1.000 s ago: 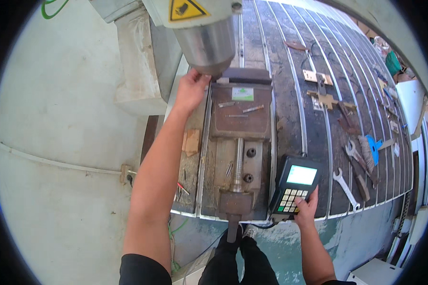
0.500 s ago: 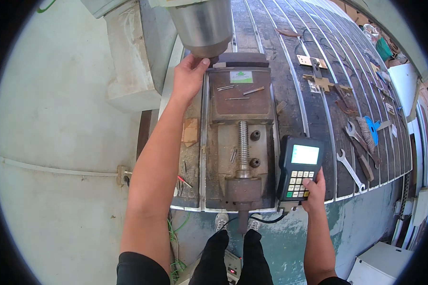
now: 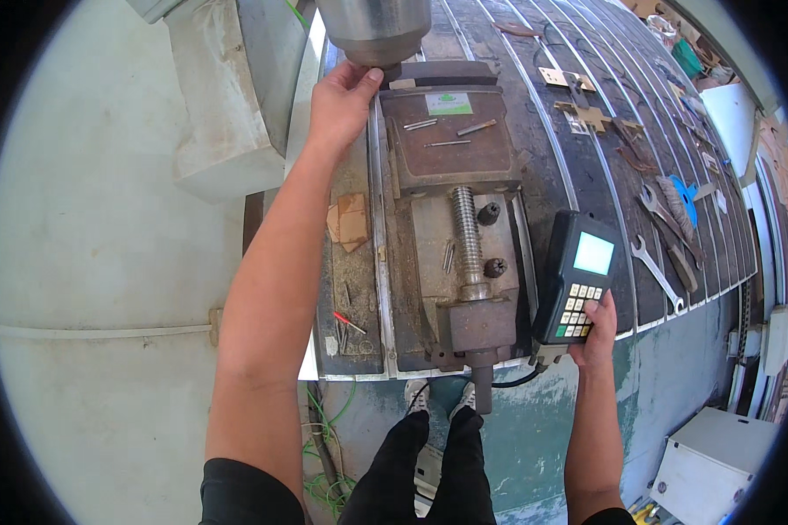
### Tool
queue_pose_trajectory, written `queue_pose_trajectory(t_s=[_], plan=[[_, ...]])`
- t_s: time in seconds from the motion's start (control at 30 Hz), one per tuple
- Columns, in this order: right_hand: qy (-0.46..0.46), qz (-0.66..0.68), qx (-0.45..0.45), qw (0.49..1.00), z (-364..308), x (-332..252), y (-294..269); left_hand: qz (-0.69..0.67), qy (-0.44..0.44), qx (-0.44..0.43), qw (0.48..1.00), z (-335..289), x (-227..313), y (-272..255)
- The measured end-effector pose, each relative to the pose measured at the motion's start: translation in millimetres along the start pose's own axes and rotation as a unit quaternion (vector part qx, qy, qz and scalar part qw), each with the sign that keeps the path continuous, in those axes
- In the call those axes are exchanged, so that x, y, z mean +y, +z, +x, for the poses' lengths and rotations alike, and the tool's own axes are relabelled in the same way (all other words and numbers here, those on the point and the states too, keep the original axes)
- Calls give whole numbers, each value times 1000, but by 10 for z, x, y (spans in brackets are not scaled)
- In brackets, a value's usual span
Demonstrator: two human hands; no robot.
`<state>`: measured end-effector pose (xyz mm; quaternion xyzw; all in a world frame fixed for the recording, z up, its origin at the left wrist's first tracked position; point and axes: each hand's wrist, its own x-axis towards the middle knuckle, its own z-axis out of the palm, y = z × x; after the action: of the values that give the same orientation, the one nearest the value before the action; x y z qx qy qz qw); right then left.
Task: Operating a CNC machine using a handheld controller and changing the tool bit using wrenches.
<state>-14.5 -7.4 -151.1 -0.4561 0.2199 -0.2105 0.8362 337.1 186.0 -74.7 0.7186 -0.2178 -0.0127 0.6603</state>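
My left hand reaches up to the lower end of the metal spindle. Its thumb and fingers are closed just under the spindle's nose, and what they pinch is hidden. Below sits a machine vise with a long screw; several thin cutting bits lie on its flat top beside a green-and-white sticker. At the right, my right hand grips a black handheld controller with a lit screen, its thumb resting on the keypad.
Two dark collets stand beside the screw. Wood scraps and a red pen-like stick lie left of the vise. A wrench, a blue brush and brass-coloured plates rest on the slotted bed at right.
The view has shifted, so the vise sits slightly higher and tilted. The controller has turned clockwise and shifted right. My left hand stays at the spindle's nose.
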Motion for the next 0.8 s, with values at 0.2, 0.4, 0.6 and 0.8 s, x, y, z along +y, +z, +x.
queue_pose_trajectory(t_s=[0.2, 0.4, 0.6, 0.8], plan=[[-18, -18, 2, 1000, -20, 8, 74, 7, -7, -6, 1000, -7, 22, -15], [-15, -26, 5, 1000, -21, -4, 35, -2, -22, -8, 1000, -16, 47, 26], [-15, -12, -8, 1000, 1, 30, 77, 10, 10, 0, 1000, -33, 76, -95], [0, -6, 14, 1000, 7, -107, -93, 7, -49, 55, 997, -1458, 1032, 495]])
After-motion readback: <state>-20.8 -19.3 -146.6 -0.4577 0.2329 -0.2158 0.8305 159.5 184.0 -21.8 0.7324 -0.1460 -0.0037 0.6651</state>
